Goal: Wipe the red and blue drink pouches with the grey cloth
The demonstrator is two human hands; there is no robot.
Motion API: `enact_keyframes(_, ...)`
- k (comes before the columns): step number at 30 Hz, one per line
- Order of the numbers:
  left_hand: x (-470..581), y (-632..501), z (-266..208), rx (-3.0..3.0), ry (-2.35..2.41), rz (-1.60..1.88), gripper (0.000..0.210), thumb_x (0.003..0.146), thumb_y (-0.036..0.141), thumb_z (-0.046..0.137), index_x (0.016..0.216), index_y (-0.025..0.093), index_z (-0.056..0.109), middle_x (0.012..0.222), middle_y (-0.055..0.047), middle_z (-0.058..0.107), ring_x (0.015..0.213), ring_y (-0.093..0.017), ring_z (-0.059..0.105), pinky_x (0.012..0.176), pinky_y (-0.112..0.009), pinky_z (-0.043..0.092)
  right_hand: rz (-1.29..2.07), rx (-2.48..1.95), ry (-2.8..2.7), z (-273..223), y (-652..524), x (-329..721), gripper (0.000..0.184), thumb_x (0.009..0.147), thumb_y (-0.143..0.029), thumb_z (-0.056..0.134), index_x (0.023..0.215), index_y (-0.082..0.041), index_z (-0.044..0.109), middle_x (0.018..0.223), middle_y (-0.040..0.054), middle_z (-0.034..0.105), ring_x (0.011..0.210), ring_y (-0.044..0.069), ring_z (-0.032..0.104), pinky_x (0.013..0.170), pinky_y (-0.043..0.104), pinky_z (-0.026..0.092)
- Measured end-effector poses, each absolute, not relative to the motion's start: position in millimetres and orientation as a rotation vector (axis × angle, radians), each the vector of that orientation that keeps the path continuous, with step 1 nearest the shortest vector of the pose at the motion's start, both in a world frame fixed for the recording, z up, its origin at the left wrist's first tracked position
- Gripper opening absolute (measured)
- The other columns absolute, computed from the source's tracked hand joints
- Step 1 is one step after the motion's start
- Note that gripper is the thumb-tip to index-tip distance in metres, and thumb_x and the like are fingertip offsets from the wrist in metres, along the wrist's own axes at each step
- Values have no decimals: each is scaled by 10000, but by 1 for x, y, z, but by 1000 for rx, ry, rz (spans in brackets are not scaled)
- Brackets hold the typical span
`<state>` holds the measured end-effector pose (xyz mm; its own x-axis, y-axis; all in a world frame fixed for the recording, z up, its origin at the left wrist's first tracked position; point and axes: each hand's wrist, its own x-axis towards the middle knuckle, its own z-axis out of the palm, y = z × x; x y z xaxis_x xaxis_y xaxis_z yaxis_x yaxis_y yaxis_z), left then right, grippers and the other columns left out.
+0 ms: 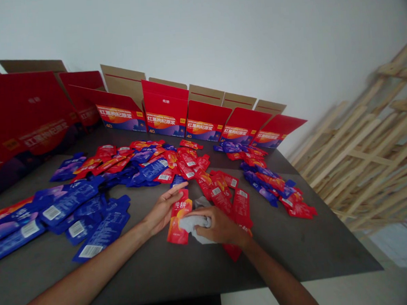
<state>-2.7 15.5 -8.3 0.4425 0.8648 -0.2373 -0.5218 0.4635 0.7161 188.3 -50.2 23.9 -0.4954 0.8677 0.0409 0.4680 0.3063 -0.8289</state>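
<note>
Head view: left hand (164, 211), fingers (176, 189) pinching one red pouch (178, 233) over the tabletop (291, 257); right hand (224, 226), bunched round grey cloth (197, 222) against it. Wiping: seemingly under way, unfinished. Loose blue and red pouches (101, 233): many, wiped or not cannot be told. Cartons (167, 111): behind, flaps open.
</note>
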Motion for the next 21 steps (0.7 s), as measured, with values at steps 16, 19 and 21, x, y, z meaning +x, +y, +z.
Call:
enact_keyframes(16, -2, 23, -18, 449, 393, 820, 461, 950, 261, 398, 1375, 99, 475, 1098, -153, 675, 900, -215, 659, 693, -311, 533, 784, -1373, -1040, 54, 6, 279, 254, 594, -324, 772, 794, -175, 726, 678, -3, 693, 556, 142, 586, 493, 217, 463)
enact_keyframes(19, -1, 23, -21, 444, 396, 823, 429, 947, 258, 410, 1331, 98, 516, 998, -123, 672, 824, -192, 637, 663, -293, 512, 619, -1394, -907, 65, 52, 316, 206, 631, -329, 715, 754, -167, 681, 603, -39, 636, 498, 108, 523, 450, 193, 410)
enact_keyframes(21, 0, 23, -22, 436, 405, 834, 401, 940, 250, 425, 1293, 101, 544, 948, -105, 660, 788, -180, 621, 650, -283, 498, 544, -1420, -831, 68, 86, 338, 180, 660, -297, 676, 781, -164, 673, 593, -53, 619, 502, 107, 529, 458, 191, 416)
